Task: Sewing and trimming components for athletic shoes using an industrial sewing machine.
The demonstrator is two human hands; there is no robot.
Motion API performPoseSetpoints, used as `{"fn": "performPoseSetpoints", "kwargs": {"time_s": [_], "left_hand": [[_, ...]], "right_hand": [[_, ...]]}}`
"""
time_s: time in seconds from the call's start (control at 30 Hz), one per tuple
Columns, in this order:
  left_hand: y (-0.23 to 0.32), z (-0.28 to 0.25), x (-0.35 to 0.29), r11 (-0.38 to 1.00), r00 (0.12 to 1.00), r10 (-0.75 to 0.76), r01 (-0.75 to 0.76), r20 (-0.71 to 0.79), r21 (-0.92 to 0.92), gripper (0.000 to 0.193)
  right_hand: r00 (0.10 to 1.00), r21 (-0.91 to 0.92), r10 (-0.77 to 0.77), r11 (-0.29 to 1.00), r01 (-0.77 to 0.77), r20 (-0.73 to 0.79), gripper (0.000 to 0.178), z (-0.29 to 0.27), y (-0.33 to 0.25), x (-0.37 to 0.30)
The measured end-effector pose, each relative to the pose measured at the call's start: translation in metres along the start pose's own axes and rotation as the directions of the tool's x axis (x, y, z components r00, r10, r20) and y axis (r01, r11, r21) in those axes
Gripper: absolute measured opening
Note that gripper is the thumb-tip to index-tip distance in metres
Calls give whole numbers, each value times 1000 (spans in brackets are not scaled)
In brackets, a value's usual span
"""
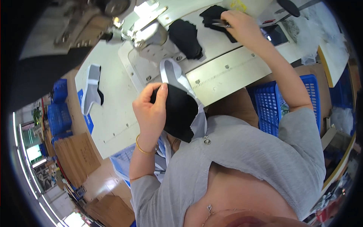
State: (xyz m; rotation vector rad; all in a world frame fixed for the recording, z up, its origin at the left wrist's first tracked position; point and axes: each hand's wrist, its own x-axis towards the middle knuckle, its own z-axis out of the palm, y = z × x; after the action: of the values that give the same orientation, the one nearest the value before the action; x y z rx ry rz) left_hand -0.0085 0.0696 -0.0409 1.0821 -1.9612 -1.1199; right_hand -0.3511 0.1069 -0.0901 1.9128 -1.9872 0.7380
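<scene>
Head view: the left hand [149, 106] pinches a black fabric piece [180, 111] by its far edge at the near side of the table [113, 117], seemingly to keep it against the grey-and-white piece [171, 72]. Far right, the right hand [242, 27] curls round small metal snips [221, 24] over black cut pieces [212, 13], apparently stacked within reach beside another black stack [185, 38].

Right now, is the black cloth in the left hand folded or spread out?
Mostly spread out: the black fabric piece shows a broad face beside the left hand.
</scene>
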Motion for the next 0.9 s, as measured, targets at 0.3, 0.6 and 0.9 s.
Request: {"fn": "performPoseSetpoints", "kwargs": {"time_s": [0.3, 0.6, 0.9], "left_hand": [[-12, 15, -18, 884, 990, -118, 67, -81, -463, 15], [-9, 5, -25, 539, 928, -327, 340, 180, -771, 34], [-6, 9, -28, 549, 962, -249, 238, 115, -801, 22]], "right_hand": [[713, 725, 134, -94, -682, 688, 18, -95, -166, -15], [604, 595, 4, -182, -783, 797, 21, -64, -188, -38], [625, 626, 59, -157, -764, 778, 18, -55, -189, -40]]}}
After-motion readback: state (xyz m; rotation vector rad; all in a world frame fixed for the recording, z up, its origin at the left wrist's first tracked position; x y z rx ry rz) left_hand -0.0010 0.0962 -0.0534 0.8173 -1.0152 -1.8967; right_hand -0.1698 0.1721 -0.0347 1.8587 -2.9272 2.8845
